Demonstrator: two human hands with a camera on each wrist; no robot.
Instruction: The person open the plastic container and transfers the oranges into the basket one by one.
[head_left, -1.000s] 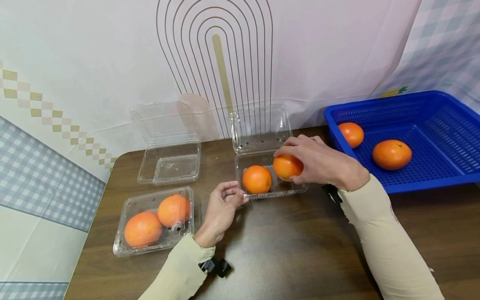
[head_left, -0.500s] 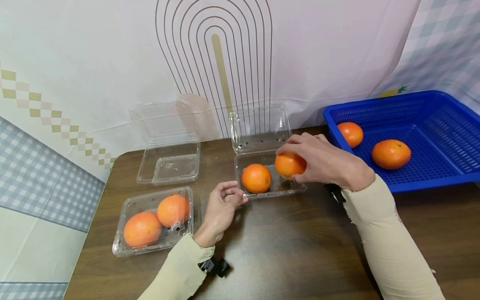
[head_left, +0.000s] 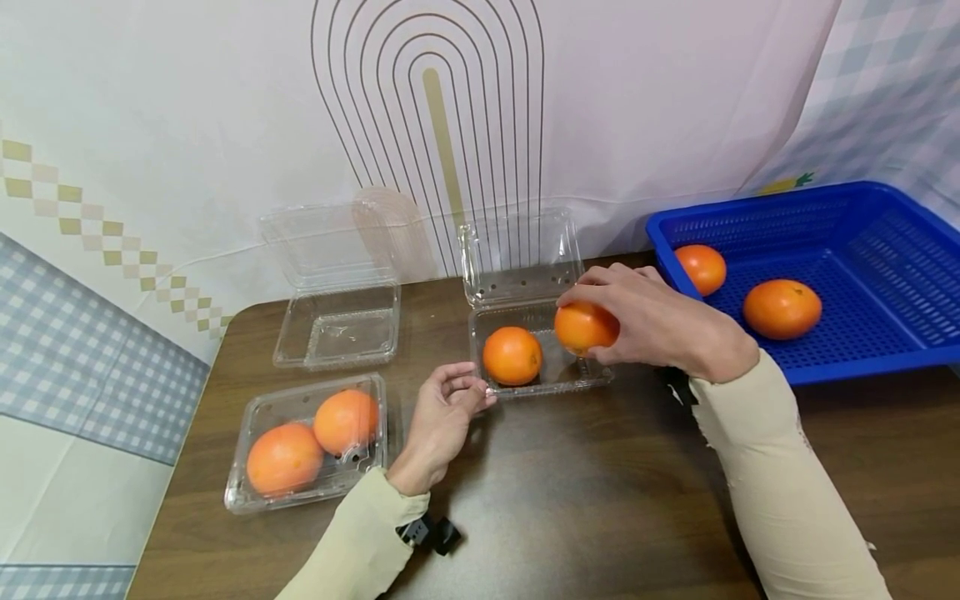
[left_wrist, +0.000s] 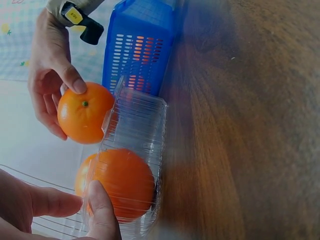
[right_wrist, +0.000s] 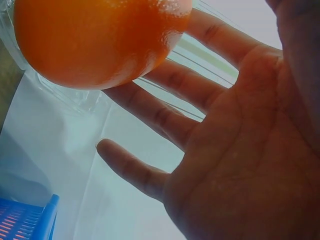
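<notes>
Fingers (right_wrist: 152,109) of the right hand (head_left: 648,321) are clamped on an orange (head_left: 587,328), round, bright and glossy, green stem nub showing, just above the open clear box (head_left: 555,368)! Inside, a second orange (head_left: 512,356) sits leftward; the left hand (head_left: 444,421) pinches the near rim. Off right, a blue basket (head_left: 877,287).

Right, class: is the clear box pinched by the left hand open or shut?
Open: its lid stands raised behind the base, leaving the orange inside uncovered.
</notes>
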